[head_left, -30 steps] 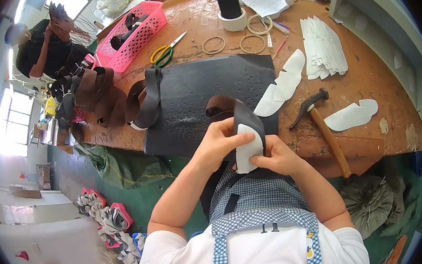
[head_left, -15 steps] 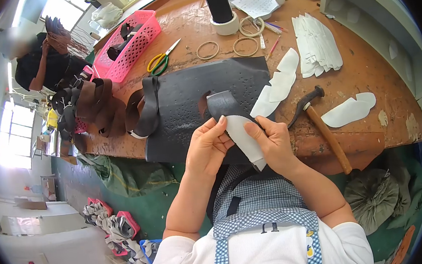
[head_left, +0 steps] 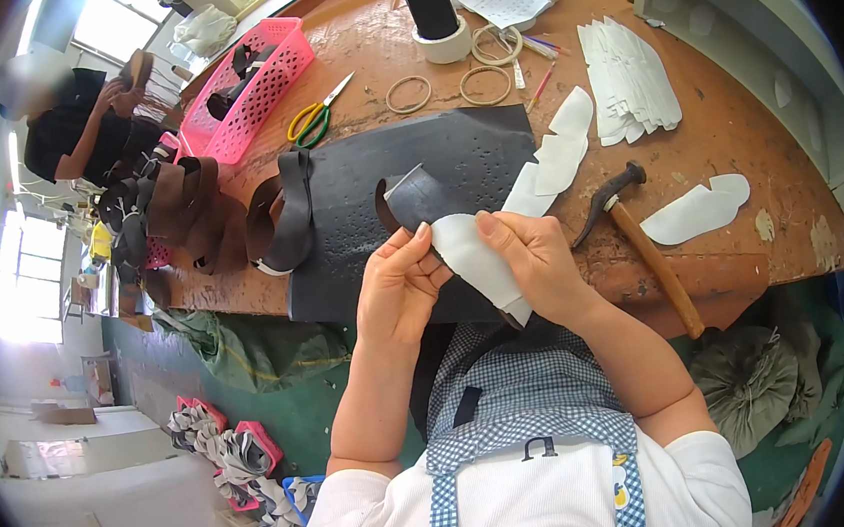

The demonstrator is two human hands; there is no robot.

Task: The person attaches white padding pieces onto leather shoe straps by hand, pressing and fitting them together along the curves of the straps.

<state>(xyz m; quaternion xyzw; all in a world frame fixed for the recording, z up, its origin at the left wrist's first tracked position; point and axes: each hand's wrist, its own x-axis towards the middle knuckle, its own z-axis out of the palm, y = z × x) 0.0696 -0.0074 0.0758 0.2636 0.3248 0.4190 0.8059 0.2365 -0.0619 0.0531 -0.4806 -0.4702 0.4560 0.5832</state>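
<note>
Both hands hold a dark leather shoe-upper piece (head_left: 421,195) with a white lining piece (head_left: 475,259) lying against it, over the front of a black pad (head_left: 357,204). My left hand (head_left: 399,284) is closed, pinching the upper left edge between thumb and fingertips. On the other side, my right hand (head_left: 539,263) grips the right edge, its thumb on the white face and its fingers mostly hidden behind. The dark end curls up beyond my fingertips. Several overlapping white pieces (head_left: 558,156) lie to the right, partly on the pad, near a hammer (head_left: 653,263).
Brown leather strips (head_left: 197,213) and a dark leather loop (head_left: 282,215) lie left. Behind them are scissors (head_left: 319,114) and a pink basket (head_left: 247,93). A phone (head_left: 427,2) leans on a tape roll (head_left: 443,46). White pieces (head_left: 632,79) are stacked at right. Another person (head_left: 78,123) works back left.
My hands have shifted slightly up with the piece, and its dark end has swung left. The right thumb has moved up along the white lining. The other person's hands have shifted.
</note>
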